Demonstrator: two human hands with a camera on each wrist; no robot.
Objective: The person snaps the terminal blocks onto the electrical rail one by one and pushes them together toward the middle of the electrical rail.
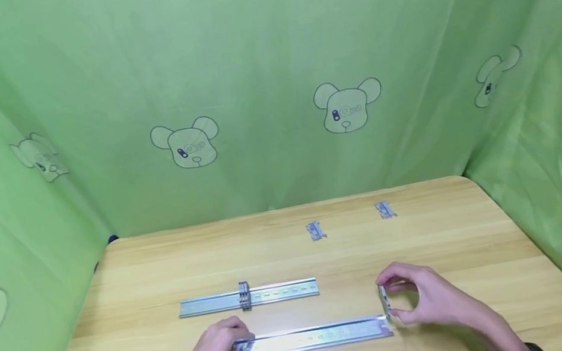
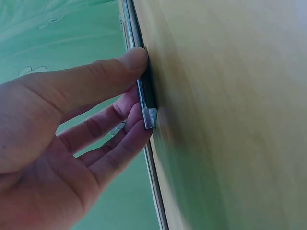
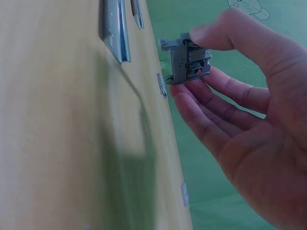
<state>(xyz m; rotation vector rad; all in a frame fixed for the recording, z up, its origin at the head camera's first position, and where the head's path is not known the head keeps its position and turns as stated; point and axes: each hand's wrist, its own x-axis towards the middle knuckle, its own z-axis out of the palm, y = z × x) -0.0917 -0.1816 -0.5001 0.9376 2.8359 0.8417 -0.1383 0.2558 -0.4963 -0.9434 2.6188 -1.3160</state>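
A slotted metal DIN rail [image 1: 314, 337] lies along the near part of the table. My left hand [image 1: 219, 346] grips its left end, thumb on the near edge and fingers on the far one, as the left wrist view also shows. Close to the rail's right end, my right hand [image 1: 433, 298] pinches a grey terminal block [image 3: 184, 60] between thumb and fingers. The right wrist view shows this block held up above the tabletop, its clip side facing left, apart from the rail.
Behind the near rail lies a second DIN rail [image 1: 286, 291] with several terminal blocks [image 1: 244, 296] clipped side by side on it. Farther back, two loose terminal blocks [image 1: 316, 230] lie flat on the wooden table [image 1: 165, 270]. Green curtains [image 1: 250, 36] surround the table's back and sides.
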